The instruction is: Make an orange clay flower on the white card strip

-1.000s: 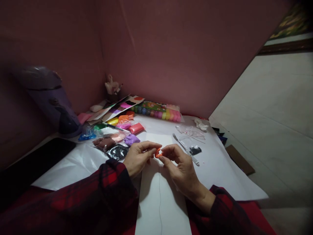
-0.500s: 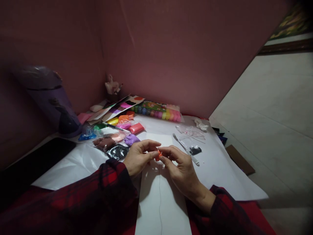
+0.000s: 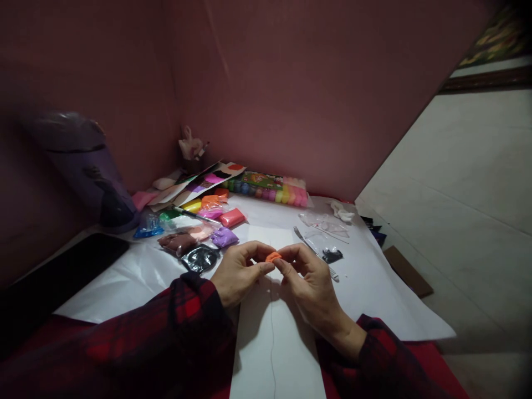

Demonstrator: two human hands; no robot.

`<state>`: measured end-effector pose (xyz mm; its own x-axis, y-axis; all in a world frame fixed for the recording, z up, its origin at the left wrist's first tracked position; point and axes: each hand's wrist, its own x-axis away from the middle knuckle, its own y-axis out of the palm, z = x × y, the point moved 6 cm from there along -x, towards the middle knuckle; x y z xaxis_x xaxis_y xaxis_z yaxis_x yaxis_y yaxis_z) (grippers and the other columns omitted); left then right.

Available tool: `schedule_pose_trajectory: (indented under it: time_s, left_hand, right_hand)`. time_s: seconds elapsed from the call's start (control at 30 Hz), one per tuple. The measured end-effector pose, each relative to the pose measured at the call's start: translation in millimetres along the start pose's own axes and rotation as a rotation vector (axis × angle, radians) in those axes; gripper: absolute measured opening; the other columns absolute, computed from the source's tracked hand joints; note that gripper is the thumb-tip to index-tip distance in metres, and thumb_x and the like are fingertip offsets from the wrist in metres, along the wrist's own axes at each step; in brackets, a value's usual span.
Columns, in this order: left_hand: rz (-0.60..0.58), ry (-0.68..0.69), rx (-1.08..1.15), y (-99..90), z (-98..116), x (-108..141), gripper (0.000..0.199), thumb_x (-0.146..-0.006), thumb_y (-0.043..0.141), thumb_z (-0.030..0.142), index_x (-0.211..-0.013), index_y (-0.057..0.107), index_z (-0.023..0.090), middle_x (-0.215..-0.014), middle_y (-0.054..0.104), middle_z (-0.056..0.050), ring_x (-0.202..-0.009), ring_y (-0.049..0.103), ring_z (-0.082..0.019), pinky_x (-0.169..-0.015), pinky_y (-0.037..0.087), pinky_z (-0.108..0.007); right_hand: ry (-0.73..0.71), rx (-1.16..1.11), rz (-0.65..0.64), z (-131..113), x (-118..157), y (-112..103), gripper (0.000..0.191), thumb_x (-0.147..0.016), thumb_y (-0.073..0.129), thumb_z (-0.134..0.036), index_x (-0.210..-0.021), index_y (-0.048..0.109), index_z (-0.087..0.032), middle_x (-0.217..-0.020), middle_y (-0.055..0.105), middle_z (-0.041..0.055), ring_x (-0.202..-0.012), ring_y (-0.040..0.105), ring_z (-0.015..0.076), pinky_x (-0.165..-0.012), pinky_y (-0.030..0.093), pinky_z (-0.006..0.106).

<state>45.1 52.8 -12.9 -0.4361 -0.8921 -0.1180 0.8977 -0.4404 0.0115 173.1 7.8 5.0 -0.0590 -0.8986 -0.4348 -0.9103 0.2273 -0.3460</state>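
A small orange lump of what looks like clay [image 3: 273, 257] is pinched between the fingertips of both hands, above a long white paper strip [image 3: 274, 343]. My left hand [image 3: 241, 271] holds it from the left with thumb and fingers. From the right, my right hand [image 3: 310, 277] grips the same lump, thumb on its lower side. A thin dark line runs down the strip below the hands. Just beyond my right hand lies a fork [image 3: 305, 238], partly hidden by that hand.
Bagged clay in several colours, such as a red pack [image 3: 233, 217] and a black pack [image 3: 200, 258], lies left. A tray of coloured clay [image 3: 266, 188] stands behind. Plastic wrap [image 3: 324, 223] lies right, a purple bin [image 3: 95, 172] far left.
The orange lump has turned between the fingers and shows a wider, folded face. Both hands have shifted slightly, and my right hand covers more of the fork.
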Motion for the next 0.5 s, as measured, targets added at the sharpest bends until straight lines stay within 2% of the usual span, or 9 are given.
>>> schedule_pose_trajectory:
  time_s: [0.33, 0.5]
  left_hand:
    - [0.104, -0.035, -0.019, -5.9, -0.7, -0.2, 0.022, -0.072, 0.070, 0.031, -0.082, 0.070, 0.012, -0.065, 0.064, -0.003, -0.053, 0.052, -0.010, -0.049, 0.043, -0.021]
    - [0.112, -0.030, 0.029, -5.1, 0.5, -0.4, 0.026, -0.070, 0.071, 0.028, -0.089, 0.072, 0.010, -0.068, 0.066, -0.004, -0.049, 0.053, -0.010, -0.050, 0.045, -0.023]
  right_hand:
    - [-0.044, -0.034, -0.058, 0.3, 1.6, 3.6, 0.007, -0.088, 0.057, -0.023, -0.088, 0.064, -0.020, -0.084, 0.066, 0.0040, -0.075, 0.063, 0.0168, -0.063, 0.052, 0.028]
    - [-0.065, 0.010, -0.019, -1.6, 1.9, 1.3, 0.006, -0.086, 0.059, -0.019, -0.086, 0.065, -0.020, -0.079, 0.066, 0.0026, -0.070, 0.062, 0.0156, -0.063, 0.051, 0.028]
